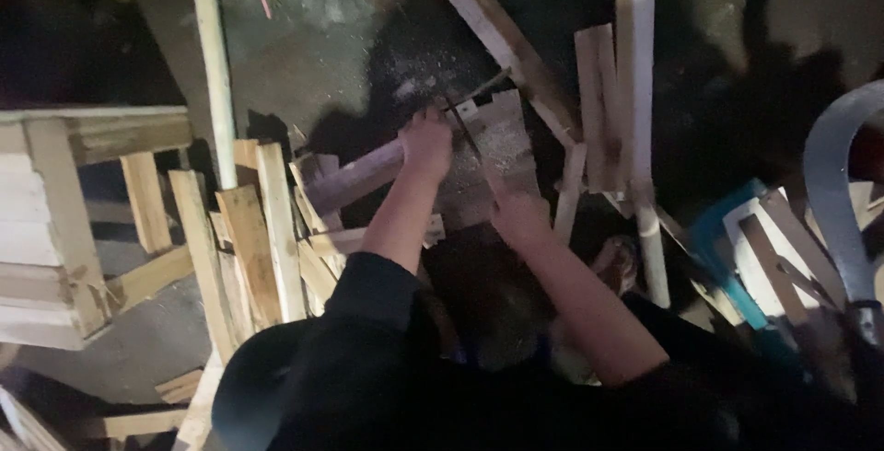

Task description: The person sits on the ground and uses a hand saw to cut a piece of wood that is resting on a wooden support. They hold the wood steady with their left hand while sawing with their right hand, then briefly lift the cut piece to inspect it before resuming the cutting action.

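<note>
Far left: pale wooden crate [55,221], then a heap of short wood slats [249,239] on the floor. Left hand [426,143], grip closed over the end of a purplish plank [354,179], pinning it. Right hand [517,216], grip wrapped round a handsaw [474,143] w/ blade just right of left hand, crossing a sawdust-covered board [502,133]. Far right: blue chair [727,248].

Wood offcuts [249,239] crowd the left, leaning slats [626,83] the right; bare floor [304,46] lies open beyond.
</note>
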